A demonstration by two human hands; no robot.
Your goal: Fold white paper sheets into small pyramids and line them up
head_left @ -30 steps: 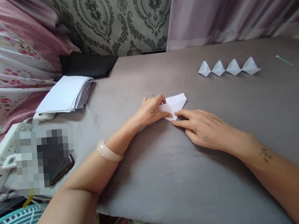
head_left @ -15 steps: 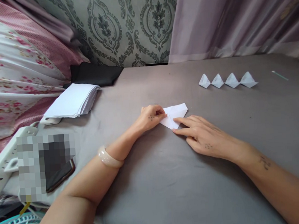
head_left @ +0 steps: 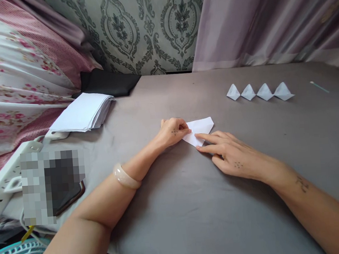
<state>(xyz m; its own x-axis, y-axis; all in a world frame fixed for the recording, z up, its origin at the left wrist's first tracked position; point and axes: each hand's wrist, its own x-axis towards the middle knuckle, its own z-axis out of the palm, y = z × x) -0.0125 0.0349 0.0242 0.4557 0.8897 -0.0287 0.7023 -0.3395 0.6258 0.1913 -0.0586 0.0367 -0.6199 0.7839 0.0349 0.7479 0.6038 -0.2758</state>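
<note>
Folded paper (head_left: pixel 203 126): seen on grey cloth (head_left: pixel 175 204), mid-frame, btwn both hands; L end partly hidden by fingers.
L hand (head_left: pixel 174 132): paper's L end pinched btwn thumb & fingers.
R hand (head_left: pixel 232 153): not clenched; fingers spread, two fingertips rested on paper's near R side.
Lie: paper extended to R of L-hand pinch, long axis approx. L-to-R; touched by both hands, so neither nearer.
Paper row (head_left: pixel 265 92): four folded pcs. lined up beyond R hand.
Sheet stack (head_left: pixel 80 112): piled far L.
</note>
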